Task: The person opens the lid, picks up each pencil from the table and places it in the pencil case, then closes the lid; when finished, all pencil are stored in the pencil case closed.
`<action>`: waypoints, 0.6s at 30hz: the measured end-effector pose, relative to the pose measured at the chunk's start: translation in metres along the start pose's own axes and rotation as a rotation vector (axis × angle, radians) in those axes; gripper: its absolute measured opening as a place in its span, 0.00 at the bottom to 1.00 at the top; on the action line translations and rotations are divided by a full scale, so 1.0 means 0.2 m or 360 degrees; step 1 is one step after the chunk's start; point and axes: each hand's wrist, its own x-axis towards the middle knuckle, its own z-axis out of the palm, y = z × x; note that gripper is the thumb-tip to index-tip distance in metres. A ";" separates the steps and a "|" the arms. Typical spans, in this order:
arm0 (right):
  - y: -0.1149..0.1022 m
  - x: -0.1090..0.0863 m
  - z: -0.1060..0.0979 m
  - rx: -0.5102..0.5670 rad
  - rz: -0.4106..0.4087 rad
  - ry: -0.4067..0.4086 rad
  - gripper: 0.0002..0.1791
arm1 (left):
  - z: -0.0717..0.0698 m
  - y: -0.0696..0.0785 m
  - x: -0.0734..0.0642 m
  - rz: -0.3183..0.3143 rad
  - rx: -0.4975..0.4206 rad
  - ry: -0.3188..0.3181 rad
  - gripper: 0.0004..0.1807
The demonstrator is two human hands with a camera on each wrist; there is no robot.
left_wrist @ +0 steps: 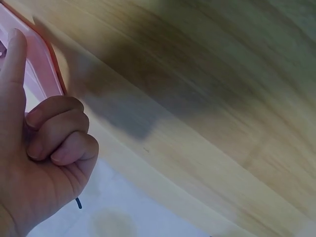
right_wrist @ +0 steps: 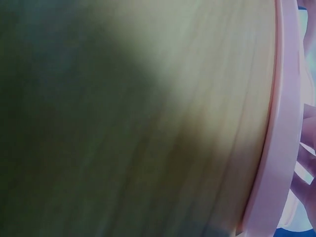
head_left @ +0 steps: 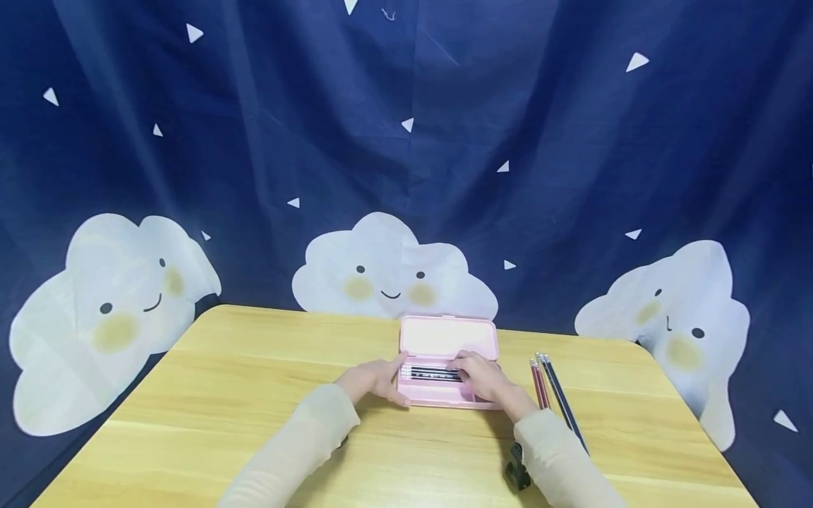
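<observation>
A pink pencil case (head_left: 438,403) lies on the table with its lid (head_left: 448,336) raised toward the back. Inside, several dark striped pencils (head_left: 432,374) lie side by side with their pale ends to the left. My left hand (head_left: 376,379) holds the case's left end between thumb and forefinger; its other fingers (left_wrist: 61,126) are curled in the left wrist view. My right hand (head_left: 484,377) reaches over the case's right part, fingertips at the pencils. It covers their right ends, so any grip on them is hidden. Only parts of fingers (right_wrist: 307,158) show in the right wrist view.
Right of the case, red pencils (head_left: 538,382) and dark pencils (head_left: 562,398) lie loose on the wooden table (head_left: 209,395). A black device (head_left: 517,471) sits by the right sleeve. Behind the table hangs a blue curtain (head_left: 356,155) with clouds.
</observation>
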 end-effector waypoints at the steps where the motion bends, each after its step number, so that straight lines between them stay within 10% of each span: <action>1: 0.00 0.00 0.00 0.0007 -0.0006 0.0000 0.14 | 0.00 0.00 0.00 0.0001 0.0012 0.0008 0.58; 18: 0.05 -0.03 -0.03 0.0300 -0.0119 0.0099 0.13 | -0.02 -0.01 0.00 -0.0001 -0.0020 -0.0001 0.58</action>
